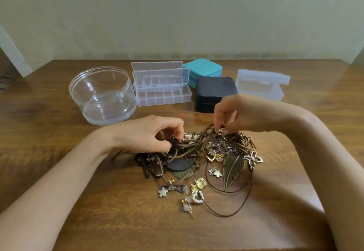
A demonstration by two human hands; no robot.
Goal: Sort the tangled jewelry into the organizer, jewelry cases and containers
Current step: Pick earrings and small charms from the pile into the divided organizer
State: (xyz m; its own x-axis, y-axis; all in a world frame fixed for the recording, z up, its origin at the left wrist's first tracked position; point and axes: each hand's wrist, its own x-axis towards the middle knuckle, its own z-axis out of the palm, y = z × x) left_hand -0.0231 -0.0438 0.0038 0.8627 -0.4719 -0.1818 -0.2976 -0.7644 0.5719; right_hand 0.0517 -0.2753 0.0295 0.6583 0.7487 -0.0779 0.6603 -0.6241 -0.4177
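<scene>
The jewelry pile (208, 158) lies on the surface (59, 132), right under both hands. The left hand (145, 132) pinches brown cords (188, 146) at the pile's left side. The right hand (244, 112) pinches a strand (211, 127) on top. The cords run sideways between the two hands.

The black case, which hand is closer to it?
Right. The right hand pinches cords just in front of the black case; the left hand grips cords farther left and nearer the person.

Both forearms are bare right to the picture's edges; the left hand (155, 134) and right hand (242, 112) are bare as well; fingers slender; the nails that show look short and plain.
</scene>
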